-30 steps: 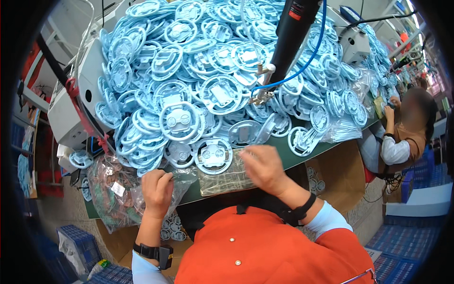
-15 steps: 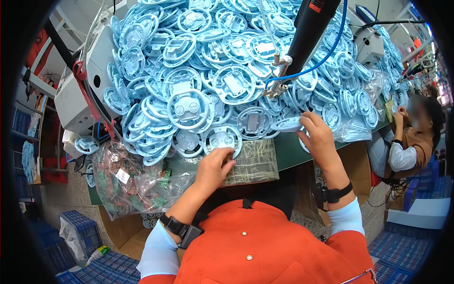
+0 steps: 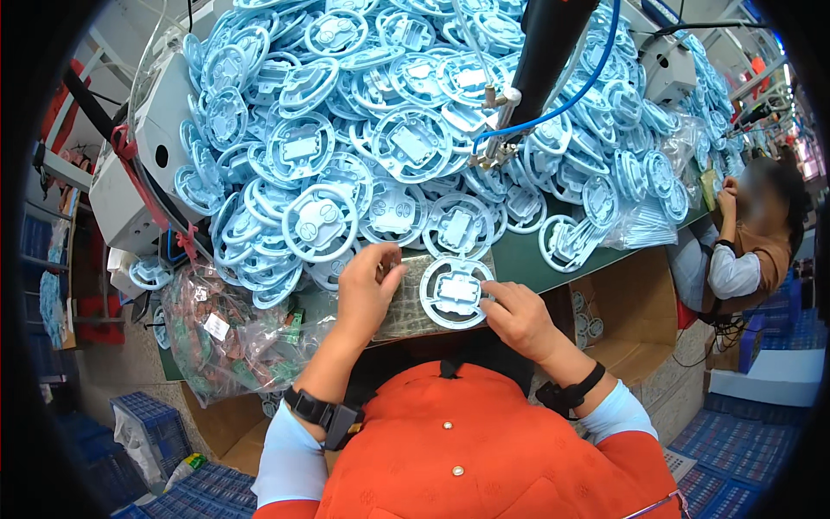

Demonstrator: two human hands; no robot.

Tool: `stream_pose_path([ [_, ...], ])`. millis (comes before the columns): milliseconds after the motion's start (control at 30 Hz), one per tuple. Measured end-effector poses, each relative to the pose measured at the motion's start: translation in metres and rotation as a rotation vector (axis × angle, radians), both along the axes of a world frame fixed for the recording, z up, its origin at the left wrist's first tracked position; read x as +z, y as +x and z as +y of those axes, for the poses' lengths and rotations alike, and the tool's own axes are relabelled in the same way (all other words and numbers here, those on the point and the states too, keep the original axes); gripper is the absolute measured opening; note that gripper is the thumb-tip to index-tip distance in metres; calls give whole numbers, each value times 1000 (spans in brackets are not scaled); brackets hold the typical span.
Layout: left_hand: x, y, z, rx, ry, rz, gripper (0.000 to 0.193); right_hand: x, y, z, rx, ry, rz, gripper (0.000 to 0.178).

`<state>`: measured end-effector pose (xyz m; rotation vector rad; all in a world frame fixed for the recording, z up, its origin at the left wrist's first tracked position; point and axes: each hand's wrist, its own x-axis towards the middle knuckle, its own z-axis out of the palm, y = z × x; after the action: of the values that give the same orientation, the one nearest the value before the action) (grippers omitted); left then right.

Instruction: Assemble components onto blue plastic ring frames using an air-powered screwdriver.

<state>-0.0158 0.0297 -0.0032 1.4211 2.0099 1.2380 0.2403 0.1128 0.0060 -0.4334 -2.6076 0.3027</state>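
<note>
"Steering-wheel shell (image 3: 456,294), pale blue: how is it looking up close?"

"It is showing a round plastic rim joining a central plate, with gaps opening between the two. A paler rectangular recess is sitting in the middle of that plate."

"Which way is it pointing?"

"Its recessed side is facing up toward the camera. The round outline is giving no long axis, but the rectangle is running roughly left to right."

"Where is it?"

"It is overlapping the right part of a tape-wrapped block (image 3: 406,304) at the near edge of a green table (image 3: 529,264), in front of the person's chest. Whether it is resting on the block or hovering just above, I cannot tell. Similar blue shells are heaping up beyond."

"And the hands?"

"The right hand (image 3: 523,322) is reaching in from the lower right, back upward, its bent fingers touching the shell's right rim; whether they are gripping it, I cannot tell. The left hand (image 3: 367,292) is hovering at the block's left part, empty, its thumb and fingers curving with a gap between them."
</note>
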Motion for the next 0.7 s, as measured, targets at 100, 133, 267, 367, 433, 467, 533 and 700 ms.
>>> stream_pose_path([
  [100, -6, 4, -29, 8, -17, 76, 29, -4, -4, -6, -13, -26, -22, 20],
  [133, -8, 3, -37, -6, -35, 122, 32, -4, -5, -6, -8, -32, -19, 20],
  [267, 5, 6, -53, 12, -59, 169, 38, -7, -2, 7, -32, -29, 22, 29],
  [367, 4, -4, -63, 1, -44, 277, 34, 2, 0, 6, -77, 0, -5, 36],
  [433, 4, -7, -64, -1, -48, 291, 31, 7, 2, 3, -44, 34, -104, 37],
  [467, 2, -10, -62, -43, -21, 337, 29, 3, 2, 5, -20, 60, -82, 36],
  [533, -2, -12, -59, -82, 9, 385, 28, 0, 0, 6, -2, 63, -80, 35],
  [700, -3, -16, -54, -110, 16, 352, 19, 13, -13, -7, 87, 6, -50, 43],
])
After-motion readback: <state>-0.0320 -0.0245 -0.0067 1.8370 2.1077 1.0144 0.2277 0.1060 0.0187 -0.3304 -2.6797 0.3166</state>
